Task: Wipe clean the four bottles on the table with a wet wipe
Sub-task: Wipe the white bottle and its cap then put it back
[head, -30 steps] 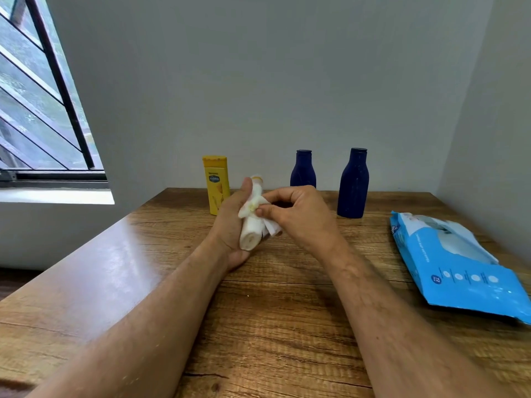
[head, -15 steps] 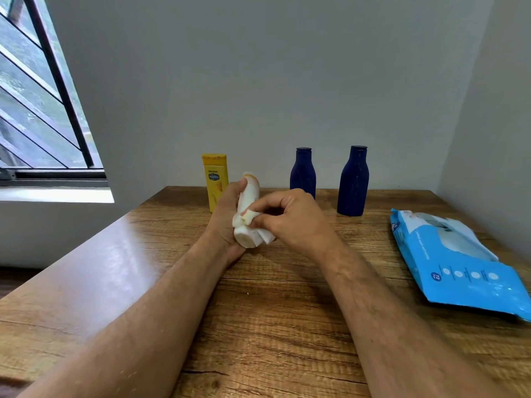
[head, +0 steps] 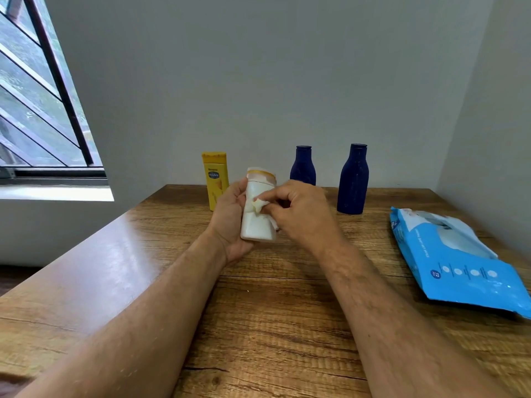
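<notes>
My left hand [head: 230, 219] grips a white bottle [head: 255, 222] with a pale orange cap, held upright above the table. My right hand [head: 301, 214] pinches a white wet wipe [head: 260, 203] and presses it against the bottle's front. Behind them stand a yellow bottle [head: 215, 179], a short dark blue bottle [head: 303, 166] and a taller dark blue bottle [head: 353, 179], all upright near the wall.
A blue pack of wet wipes [head: 457, 262] lies at the right side of the wooden table [head: 273, 326]. Grey walls close the back and right. A barred window [head: 37, 110] is at the left.
The white bottle has turned in my left hand so its broad face shows. My right hand has shifted the wipe up along the bottle's body.
</notes>
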`<state>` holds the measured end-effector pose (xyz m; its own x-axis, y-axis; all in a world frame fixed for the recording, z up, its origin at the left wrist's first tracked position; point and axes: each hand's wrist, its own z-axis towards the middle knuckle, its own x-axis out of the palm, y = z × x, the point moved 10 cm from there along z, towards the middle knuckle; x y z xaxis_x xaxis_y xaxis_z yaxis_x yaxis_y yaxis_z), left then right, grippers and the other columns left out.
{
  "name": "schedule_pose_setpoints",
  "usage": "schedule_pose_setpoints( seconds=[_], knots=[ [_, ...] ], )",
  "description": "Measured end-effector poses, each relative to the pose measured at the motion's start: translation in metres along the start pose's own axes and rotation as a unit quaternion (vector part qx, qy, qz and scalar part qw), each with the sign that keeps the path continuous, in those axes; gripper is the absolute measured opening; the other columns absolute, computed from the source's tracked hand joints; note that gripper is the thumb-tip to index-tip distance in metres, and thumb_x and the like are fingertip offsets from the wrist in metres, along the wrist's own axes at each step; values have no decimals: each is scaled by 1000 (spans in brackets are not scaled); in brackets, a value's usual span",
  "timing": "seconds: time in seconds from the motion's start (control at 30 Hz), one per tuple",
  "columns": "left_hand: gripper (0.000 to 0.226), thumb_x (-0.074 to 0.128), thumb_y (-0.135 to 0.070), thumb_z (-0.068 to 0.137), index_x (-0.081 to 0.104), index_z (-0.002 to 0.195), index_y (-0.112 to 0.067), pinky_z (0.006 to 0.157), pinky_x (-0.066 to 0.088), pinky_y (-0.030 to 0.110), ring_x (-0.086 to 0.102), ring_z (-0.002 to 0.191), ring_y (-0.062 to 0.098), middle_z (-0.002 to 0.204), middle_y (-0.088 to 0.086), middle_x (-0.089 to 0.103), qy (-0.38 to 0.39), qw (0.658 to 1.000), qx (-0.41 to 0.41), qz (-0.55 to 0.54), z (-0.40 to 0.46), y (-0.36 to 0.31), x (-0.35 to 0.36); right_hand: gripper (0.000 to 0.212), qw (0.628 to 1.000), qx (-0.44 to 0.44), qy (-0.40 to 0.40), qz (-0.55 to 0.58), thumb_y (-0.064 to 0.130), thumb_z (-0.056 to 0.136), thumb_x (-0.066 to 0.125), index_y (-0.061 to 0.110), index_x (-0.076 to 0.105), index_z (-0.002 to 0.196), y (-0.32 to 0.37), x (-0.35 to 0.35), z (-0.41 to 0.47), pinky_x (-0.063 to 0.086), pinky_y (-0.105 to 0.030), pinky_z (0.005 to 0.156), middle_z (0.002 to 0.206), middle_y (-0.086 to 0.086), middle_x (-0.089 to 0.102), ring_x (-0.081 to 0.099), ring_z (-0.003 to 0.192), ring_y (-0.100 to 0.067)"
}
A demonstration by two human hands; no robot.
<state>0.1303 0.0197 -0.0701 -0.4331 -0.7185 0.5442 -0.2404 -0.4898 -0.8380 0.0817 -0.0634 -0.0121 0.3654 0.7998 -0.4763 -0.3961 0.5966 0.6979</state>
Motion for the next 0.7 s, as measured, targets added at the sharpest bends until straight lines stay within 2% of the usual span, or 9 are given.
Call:
schedule_pose_setpoints(
  seconds=[0.1, 0.17, 0.3, 0.4, 0.47, 0.57, 0.63, 0.7],
  knots=[
    [49, 38, -43, 104, 63, 110, -1, 74, 58, 37, 67, 81, 28, 91, 18, 67, -36, 998, 41, -34, 2, -11, -11, 17, 996, -43, 63, -54, 15, 87, 72, 23, 78, 101, 12, 16, -5, 45, -10, 81, 101, 13, 62, 57, 90, 0],
    [48, 38, -42, 104, 64, 107, -2, 74, 59, 37, 67, 81, 27, 90, 18, 68, -42, 997, 57, -42, 1, -14, -13, 18, 993, -69, 58, -74, 14, 88, 71, 22, 78, 102, 18, 17, -7, 46, -10, 84, 104, 10, 64, 58, 92, -1],
    [46, 41, -43, 103, 70, 110, -7, 81, 55, 42, 68, 87, 28, 96, 15, 71, -30, 998, 46, 29, -1, -7, -7, 18, 992, -82, -36, -87, 19, 91, 68, 23, 76, 107, 22, -4, -5, 44, -5, 73, 97, 11, 58, 54, 85, 1],
    [43, 41, -43, 103, 70, 109, -11, 74, 54, 40, 67, 80, 26, 93, 13, 71, -17, 998, 30, 60, -3, -1, -1, 21, 984, -81, -130, -96, 21, 93, 65, 19, 73, 113, 22, -24, -4, 46, -10, 78, 99, 4, 61, 57, 90, -6],
    [43, 41, -43, 103, 70, 108, -12, 67, 57, 37, 68, 75, 24, 89, 11, 72, -16, 997, 35, 62, -4, -2, 1, 21, 980, -85, -152, -93, 20, 94, 65, 18, 73, 113, 23, -28, -5, 48, -12, 80, 99, 3, 61, 58, 92, -7],
    [45, 39, -41, 104, 68, 110, -7, 69, 59, 38, 70, 79, 25, 91, 13, 72, -35, 996, 65, 44, -4, -11, -2, 20, 985, -102, -97, -99, 18, 91, 67, 18, 74, 110, 24, -18, -5, 50, -14, 80, 98, 4, 61, 58, 90, -7],
    [49, 35, -40, 106, 65, 115, -2, 72, 60, 38, 71, 81, 26, 94, 16, 72, -57, 994, 90, -6, -3, -18, -10, 19, 988, -111, -25, -102, 16, 90, 69, 18, 76, 108, 25, -3, -7, 48, -9, 77, 100, 5, 63, 58, 89, -5],
    [51, 32, -39, 108, 60, 121, 2, 70, 63, 38, 71, 80, 28, 94, 20, 71, -76, 991, 98, -50, -3, -22, -16, 19, 986, -123, 12, -108, 15, 88, 70, 17, 77, 106, 27, 6, -9, 47, -7, 78, 102, 4, 65, 59, 91, -4]
  ],
)
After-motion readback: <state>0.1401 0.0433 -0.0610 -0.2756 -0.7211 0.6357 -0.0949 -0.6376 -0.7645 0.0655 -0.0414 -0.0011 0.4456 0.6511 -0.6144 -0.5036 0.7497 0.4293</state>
